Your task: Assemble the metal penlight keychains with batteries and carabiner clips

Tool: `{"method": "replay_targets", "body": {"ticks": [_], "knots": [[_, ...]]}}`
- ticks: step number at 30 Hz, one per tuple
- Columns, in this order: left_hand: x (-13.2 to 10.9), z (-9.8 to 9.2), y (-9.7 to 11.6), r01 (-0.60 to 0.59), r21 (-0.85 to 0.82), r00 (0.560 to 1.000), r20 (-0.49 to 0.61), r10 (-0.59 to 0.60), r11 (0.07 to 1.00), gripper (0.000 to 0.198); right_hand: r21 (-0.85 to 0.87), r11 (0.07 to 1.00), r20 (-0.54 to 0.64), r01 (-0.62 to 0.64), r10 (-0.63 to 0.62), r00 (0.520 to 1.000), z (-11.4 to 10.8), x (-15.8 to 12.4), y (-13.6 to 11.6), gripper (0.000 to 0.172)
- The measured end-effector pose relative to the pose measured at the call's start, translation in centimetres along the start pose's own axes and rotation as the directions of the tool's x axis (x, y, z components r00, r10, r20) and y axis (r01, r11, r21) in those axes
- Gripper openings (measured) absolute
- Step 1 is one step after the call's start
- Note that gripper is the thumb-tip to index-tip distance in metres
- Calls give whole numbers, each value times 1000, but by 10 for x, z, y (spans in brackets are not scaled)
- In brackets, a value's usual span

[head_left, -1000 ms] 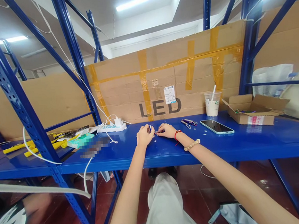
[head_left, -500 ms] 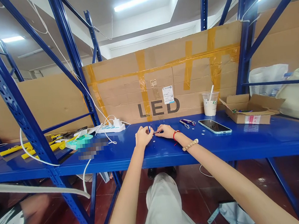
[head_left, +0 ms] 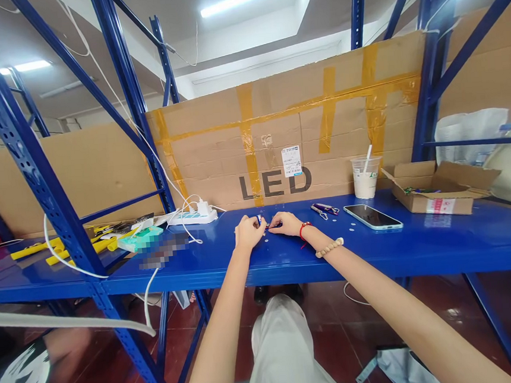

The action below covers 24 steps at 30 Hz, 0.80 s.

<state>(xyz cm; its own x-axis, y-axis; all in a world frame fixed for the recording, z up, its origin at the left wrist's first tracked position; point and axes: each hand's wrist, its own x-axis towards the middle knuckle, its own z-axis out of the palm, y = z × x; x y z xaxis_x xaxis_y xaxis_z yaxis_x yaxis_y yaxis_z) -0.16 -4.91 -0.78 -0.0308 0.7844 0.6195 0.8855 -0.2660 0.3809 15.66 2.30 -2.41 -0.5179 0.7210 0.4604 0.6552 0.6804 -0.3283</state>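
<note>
Both hands rest on the blue shelf top [head_left: 421, 242], close together near its middle. My left hand [head_left: 248, 232] is curled with its fingertips pinched on a small dark-and-white part [head_left: 262, 221]. My right hand [head_left: 285, 223], with a red cord and a bead bracelet at the wrist, pinches the other end of the same small part. The part is too small to name. A few tiny round pieces [head_left: 352, 228] lie on the shelf to the right of my hands.
A phone [head_left: 373, 216] lies face up on the right, with small purple tools [head_left: 323, 209], a plastic cup [head_left: 365, 177] and an open cardboard box [head_left: 438, 190] behind it. A white power strip [head_left: 194, 216], a teal packet [head_left: 140, 240] and yellow pieces [head_left: 59, 251] lie left. Taped "LED" cardboard [head_left: 290, 135] backs the shelf.
Both hands stay pinched together at the same spot on the shelf. Only the camera view shifts slightly.
</note>
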Motion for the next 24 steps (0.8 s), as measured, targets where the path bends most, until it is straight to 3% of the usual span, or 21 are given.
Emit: {"method": "replay_targets", "body": {"ticks": [11, 15, 18, 24], "knots": [[-1, -3, 3, -11, 19, 1000, 25, 10, 1000, 36, 30, 999, 5, -40, 40, 999, 0, 0, -4, 15], [0, -4, 4, 5, 27, 1000, 26, -5, 1000, 34, 22, 999, -2, 48, -48, 999, 0, 0, -6, 11], [1, -3, 2, -6, 31, 1000, 23, 6, 999, 33, 65, 991, -82, 118, -112, 990, 0, 1, -7, 9], [3, 0, -3, -49, 45, 997, 64, 46, 998, 35, 125, 991, -376, 38, 12, 926, -8, 0, -17, 17]]}}
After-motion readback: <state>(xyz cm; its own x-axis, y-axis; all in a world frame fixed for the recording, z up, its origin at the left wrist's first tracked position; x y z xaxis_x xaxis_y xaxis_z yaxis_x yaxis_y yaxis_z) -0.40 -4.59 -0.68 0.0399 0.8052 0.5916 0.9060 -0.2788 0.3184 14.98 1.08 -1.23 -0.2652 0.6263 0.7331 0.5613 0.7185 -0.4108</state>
